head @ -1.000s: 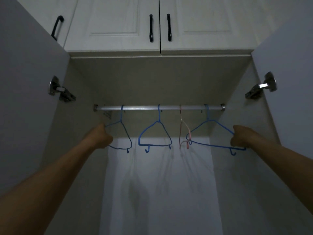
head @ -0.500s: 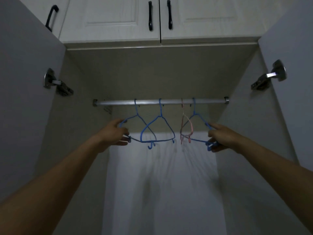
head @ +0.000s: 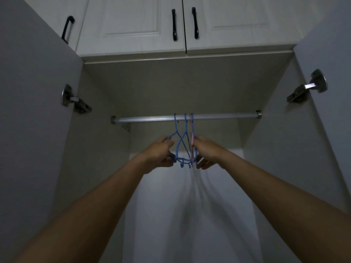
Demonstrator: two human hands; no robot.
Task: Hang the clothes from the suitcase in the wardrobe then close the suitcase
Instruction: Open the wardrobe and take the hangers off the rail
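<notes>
Several thin hangers, blue ones (head: 181,143) and a pink one (head: 192,141), hang bunched together near the middle of the silver wardrobe rail (head: 152,118). My left hand (head: 158,153) grips the left side of the bunch, thumb under the bottom bars and fingers over the shoulder. From the right, my right hand (head: 206,151) holds the bunch with fingers above and thumb below. No clothes and no suitcase are in view.
Both wardrobe doors stand wide open, the left door (head: 32,111) and the right door (head: 330,54), with metal hinges (head: 76,101) on each side. White upper cabinets with black handles (head: 174,24) sit above. A pale back panel (head: 190,215) fills the wardrobe below the rail.
Both hands have slid inward along the rail, pushing the spread-out hangers together into one tight bunch at the middle.
</notes>
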